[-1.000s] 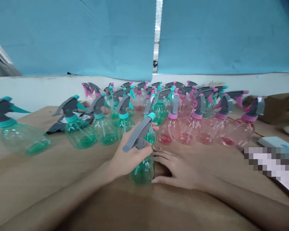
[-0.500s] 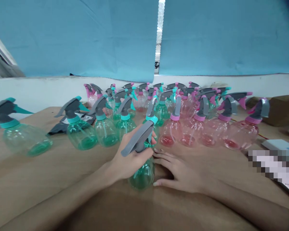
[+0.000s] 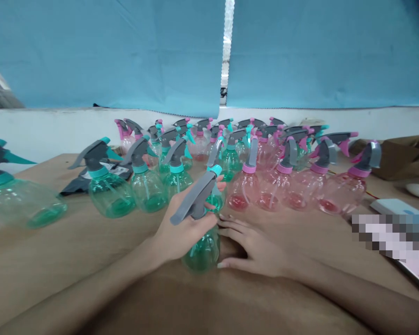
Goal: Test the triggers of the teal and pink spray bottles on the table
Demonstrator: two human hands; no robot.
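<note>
We find the left hand (image 3: 181, 228) clasped round the green spray bottle (image 3: 200, 255) at its neck; right hand (image 3: 261, 246), spread, just beside it.

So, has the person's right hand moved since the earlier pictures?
No, not visibly: the right hand keeps its place against the front row's leftmost pink bottle.

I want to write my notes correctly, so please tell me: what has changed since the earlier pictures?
Only the view has shifted slightly: the scene sits a little further left in the picture. Nothing was taken or let go. The left hand still grips the bottle near its neck, the right hand still lies beside it, and the pink bottles stand where they were.
</note>
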